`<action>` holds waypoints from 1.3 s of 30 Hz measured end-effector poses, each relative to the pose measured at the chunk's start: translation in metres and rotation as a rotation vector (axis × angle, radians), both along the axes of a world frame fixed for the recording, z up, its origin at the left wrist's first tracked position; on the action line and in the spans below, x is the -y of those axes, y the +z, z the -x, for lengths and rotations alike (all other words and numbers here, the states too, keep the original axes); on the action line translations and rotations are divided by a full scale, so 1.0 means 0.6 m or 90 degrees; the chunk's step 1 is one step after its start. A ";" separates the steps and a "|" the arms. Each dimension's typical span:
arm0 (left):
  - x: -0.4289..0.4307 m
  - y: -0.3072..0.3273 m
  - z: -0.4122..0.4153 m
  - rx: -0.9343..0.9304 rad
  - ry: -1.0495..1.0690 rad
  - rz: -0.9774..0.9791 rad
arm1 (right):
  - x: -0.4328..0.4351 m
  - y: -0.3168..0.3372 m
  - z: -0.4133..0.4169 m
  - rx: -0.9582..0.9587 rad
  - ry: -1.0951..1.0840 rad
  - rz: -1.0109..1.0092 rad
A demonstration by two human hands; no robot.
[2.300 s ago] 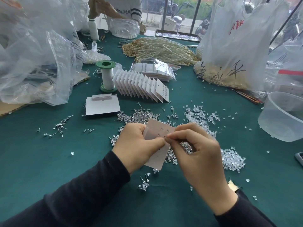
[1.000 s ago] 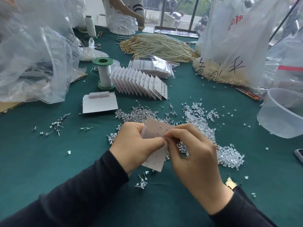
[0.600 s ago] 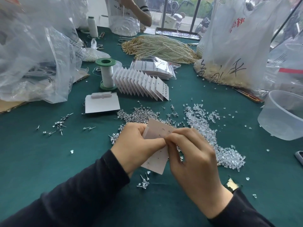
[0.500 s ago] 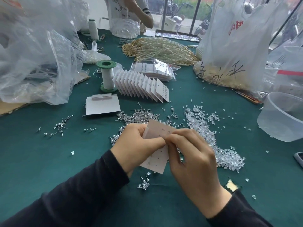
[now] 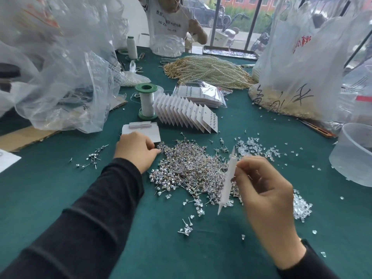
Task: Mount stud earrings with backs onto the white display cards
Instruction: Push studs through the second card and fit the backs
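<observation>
My right hand (image 5: pixel 263 200) pinches a white display card (image 5: pixel 227 182), seen edge-on and blurred, above the green table. My left hand (image 5: pixel 136 151) rests at the left edge of a big pile of silver stud earrings (image 5: pixel 189 168), fingers curled with fingertips touching the pile; whether it holds a stud is hidden. Clear earring backs (image 5: pixel 302 206) lie scattered to the right of the pile. A fanned row of filled cards (image 5: pixel 185 111) stands further back, and a stack of blank cards (image 5: pixel 141 130) lies just beyond my left hand.
A green-capped thread spool (image 5: pixel 146 101) stands left of the fanned cards. Big plastic bags (image 5: pixel 60 63) crowd the left, a white bag (image 5: pixel 302 63) the right. A clear plastic tub (image 5: pixel 354 154) sits at the right edge. Pearl strands (image 5: pixel 207 69) and another person are across the table.
Both hands were together on the card. My left hand has let go and moved left to the stud pile; my right hand keeps the card, now turned edge-on.
</observation>
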State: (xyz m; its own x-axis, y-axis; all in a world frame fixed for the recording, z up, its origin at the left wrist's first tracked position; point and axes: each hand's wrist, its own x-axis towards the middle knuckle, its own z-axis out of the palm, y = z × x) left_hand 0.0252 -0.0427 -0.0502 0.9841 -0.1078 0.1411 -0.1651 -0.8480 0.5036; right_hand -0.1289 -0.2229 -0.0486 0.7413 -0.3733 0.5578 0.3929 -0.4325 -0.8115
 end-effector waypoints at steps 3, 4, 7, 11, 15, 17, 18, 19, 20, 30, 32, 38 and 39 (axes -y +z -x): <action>0.009 -0.004 -0.004 0.038 -0.002 -0.006 | 0.004 0.007 0.003 -0.029 0.037 -0.110; 0.011 -0.005 -0.006 0.044 -0.006 -0.008 | 0.006 0.009 0.004 -0.037 0.047 -0.157; 0.012 -0.002 -0.004 0.069 -0.020 0.017 | 0.010 0.016 0.005 -0.093 0.076 -0.314; 0.021 0.027 0.029 0.087 -0.105 0.237 | 0.020 0.022 0.003 -0.235 0.230 -0.597; 0.054 0.049 0.102 0.121 -0.330 0.472 | 0.011 0.018 -0.001 -0.346 0.308 -0.690; 0.071 0.047 0.126 0.147 -0.380 0.487 | 0.006 0.016 -0.001 -0.368 0.315 -0.671; 0.076 0.044 0.132 0.155 -0.393 0.481 | 0.004 0.015 -0.001 -0.374 0.316 -0.663; 0.078 0.042 0.135 0.161 -0.402 0.468 | 0.004 0.017 -0.001 -0.376 0.319 -0.665; 0.079 0.040 0.136 0.168 -0.408 0.453 | 0.004 0.019 -0.001 -0.372 0.325 -0.673; 0.081 0.032 0.144 0.303 -0.434 0.330 | 0.004 0.021 -0.003 -0.347 0.316 -0.763; 0.081 0.031 0.145 0.308 -0.443 0.311 | 0.005 0.019 -0.003 -0.341 0.313 -0.775; 0.080 0.033 0.151 0.252 -0.493 0.267 | 0.005 0.015 -0.008 -0.313 0.291 -0.819; 0.079 0.034 0.155 0.221 -0.517 0.228 | 0.005 0.016 -0.008 -0.300 0.279 -0.841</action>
State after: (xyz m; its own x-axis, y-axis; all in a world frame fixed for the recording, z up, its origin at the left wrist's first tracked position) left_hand -0.0675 -0.0900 -0.0301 0.5243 -0.6342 0.5682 -0.8251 -0.2134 0.5232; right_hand -0.1239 -0.2261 -0.0392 0.9400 -0.1105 -0.3227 -0.1135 0.7909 -0.6013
